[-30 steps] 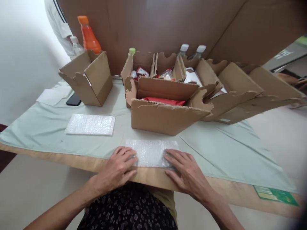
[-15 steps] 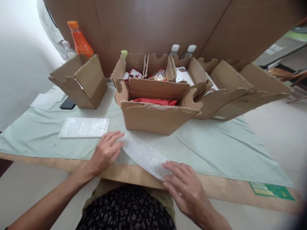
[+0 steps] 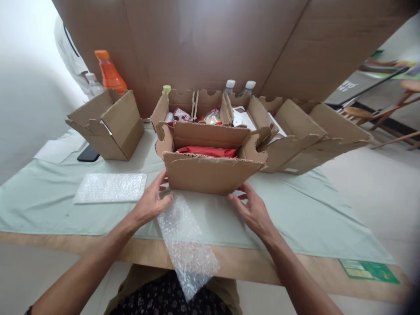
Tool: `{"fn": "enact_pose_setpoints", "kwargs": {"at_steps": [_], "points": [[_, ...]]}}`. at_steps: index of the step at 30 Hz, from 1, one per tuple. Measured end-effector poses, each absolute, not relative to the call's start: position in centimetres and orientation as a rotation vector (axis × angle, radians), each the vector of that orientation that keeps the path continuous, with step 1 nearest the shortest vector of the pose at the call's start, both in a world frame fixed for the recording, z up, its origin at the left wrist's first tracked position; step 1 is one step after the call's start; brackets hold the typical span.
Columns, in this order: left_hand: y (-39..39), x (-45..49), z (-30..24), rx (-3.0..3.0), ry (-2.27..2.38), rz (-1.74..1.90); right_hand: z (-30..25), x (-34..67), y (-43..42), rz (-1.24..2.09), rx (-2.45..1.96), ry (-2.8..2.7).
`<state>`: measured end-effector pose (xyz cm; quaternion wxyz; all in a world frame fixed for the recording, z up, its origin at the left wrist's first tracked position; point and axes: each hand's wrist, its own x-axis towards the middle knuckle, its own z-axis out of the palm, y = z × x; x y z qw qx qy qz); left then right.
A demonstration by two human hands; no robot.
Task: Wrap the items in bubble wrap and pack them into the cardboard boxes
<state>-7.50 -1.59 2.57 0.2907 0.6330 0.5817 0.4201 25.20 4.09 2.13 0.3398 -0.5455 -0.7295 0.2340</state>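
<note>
An open cardboard box (image 3: 213, 175) with a red packet (image 3: 208, 151) inside stands in the middle of the cloth. My left hand (image 3: 154, 197) is at its lower left corner, fingers by the side wall and thumb spread away from them. At the opposite lower corner is my right hand (image 3: 251, 208), its fingers also apart. Both hands look loosely cupped; whether they touch the cardboard is hard to tell. A strip of bubble wrap (image 3: 188, 245) lies below the box and hangs over the table's front edge, its upper end near my left thumb.
Another folded bubble wrap piece (image 3: 110, 188) lies at left. Behind it are an open cardboard box (image 3: 121, 127), a dark phone (image 3: 88, 154) and an orange bottle (image 3: 111, 74). Several open boxes (image 3: 295, 148) stand in a row behind and right of the middle box.
Both hands have let go of the bubble wrap strip and moved up to the box's lower corners. The strip's near end now droops over the table edge. The camera view has shifted slightly.
</note>
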Motion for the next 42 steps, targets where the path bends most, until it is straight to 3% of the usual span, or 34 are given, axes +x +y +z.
{"fn": "enact_pose_setpoints", "kwargs": {"at_steps": [10, 19, 25, 32, 42], "points": [[-4.0, -6.7, 2.1, 1.832, 1.708, 1.103, 1.4, 26.9, 2.2, 0.487, -1.356, -1.929], [-15.4, -6.7, 2.1, 2.281, 1.541, 0.795, 1.2, 24.9, -8.8, 0.439, -0.763, -2.733], [-17.3, -4.4, 0.6, 2.470, 1.386, 0.655, 0.5, 20.9, -9.2, 0.343, -0.685, -2.539], [-17.6, -4.3, 0.6, 2.156, 1.464, 1.094, 1.1, 18.1, -10.5, 0.535, -0.711, -2.255], [-16.4, -4.1, 0.3, 1.863, 1.828, 1.279, -0.1, 15.5, -8.2, 0.567, -1.020, -2.227]]}}
